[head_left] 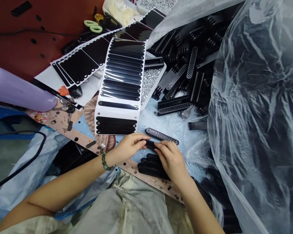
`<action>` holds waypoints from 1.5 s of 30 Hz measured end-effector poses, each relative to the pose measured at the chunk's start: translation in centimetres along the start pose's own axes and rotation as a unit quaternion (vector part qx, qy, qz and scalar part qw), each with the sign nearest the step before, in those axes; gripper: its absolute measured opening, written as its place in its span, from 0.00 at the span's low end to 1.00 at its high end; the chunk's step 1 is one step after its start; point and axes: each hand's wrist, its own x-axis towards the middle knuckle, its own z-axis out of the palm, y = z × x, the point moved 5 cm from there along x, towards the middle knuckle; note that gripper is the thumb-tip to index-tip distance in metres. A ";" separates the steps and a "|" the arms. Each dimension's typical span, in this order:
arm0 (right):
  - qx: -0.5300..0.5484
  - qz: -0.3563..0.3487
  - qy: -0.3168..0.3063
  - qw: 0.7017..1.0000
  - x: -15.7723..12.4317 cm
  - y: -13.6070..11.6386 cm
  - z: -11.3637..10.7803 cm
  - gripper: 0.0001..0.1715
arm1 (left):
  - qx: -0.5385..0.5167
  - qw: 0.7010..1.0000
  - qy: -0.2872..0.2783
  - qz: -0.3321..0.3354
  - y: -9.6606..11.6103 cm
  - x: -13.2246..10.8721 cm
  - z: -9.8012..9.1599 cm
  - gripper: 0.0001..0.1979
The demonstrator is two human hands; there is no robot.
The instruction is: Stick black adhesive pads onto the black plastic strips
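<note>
Past the woven sack, my left hand and right hand pinched a black strip lying sideways between them.

Left hand, right hand, close together

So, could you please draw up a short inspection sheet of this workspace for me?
surface: pale blue plastic sheet over a red-brown perforated board.
job's things: short black strip between the hands; mesh-faced black strip just beyond; black pieces piled below the hands.
clutter: sheet of black strips on white backing, tray of silver granules, green-handled scissors, lavender cylinder.
grippers: left hand and right hand both have fingers on the strip.
cables: black cable at lower left.
surroundings: clear plastic sheeting heaped at right, grey floor at left.
</note>
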 end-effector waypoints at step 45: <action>-0.066 0.103 0.033 0.992 -3.9 3.6 -3.1 0.07 | 0.516 0.790 -0.031 0.330 3.5 -3.0 3.5 0.18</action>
